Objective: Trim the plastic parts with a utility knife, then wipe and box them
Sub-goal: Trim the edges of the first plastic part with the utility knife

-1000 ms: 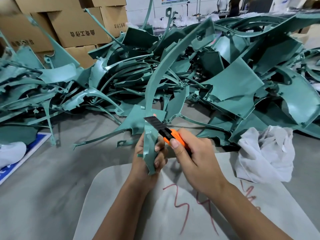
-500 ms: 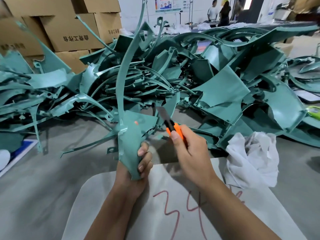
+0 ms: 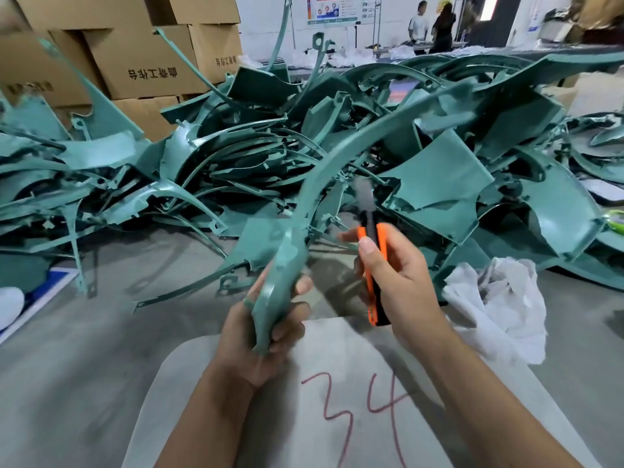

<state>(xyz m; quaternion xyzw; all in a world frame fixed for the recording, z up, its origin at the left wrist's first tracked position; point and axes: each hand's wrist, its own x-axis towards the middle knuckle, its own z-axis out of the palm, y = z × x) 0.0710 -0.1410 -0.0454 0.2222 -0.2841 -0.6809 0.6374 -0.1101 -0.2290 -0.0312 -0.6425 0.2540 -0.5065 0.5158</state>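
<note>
Plastic part (image 3: 304, 211), long, thin, probably light and springy, is best held at its broad base, where the left hand (image 3: 266, 329) wraps it; the right hand (image 3: 401, 285) clasps the utility knife (image 3: 373, 261).

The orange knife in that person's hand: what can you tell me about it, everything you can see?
The utility knife has a slim body, bright orange with a black strip down its middle, plastic by the look of it. A grey blade sticks out of the top, blurred, pointing up and away from the person. The right hand grips the handle, thumb pressed along the orange side, the other fingers curled round it. It is held in the air above the grey table, just right of the curved teal plastic part, not touching it.
</note>
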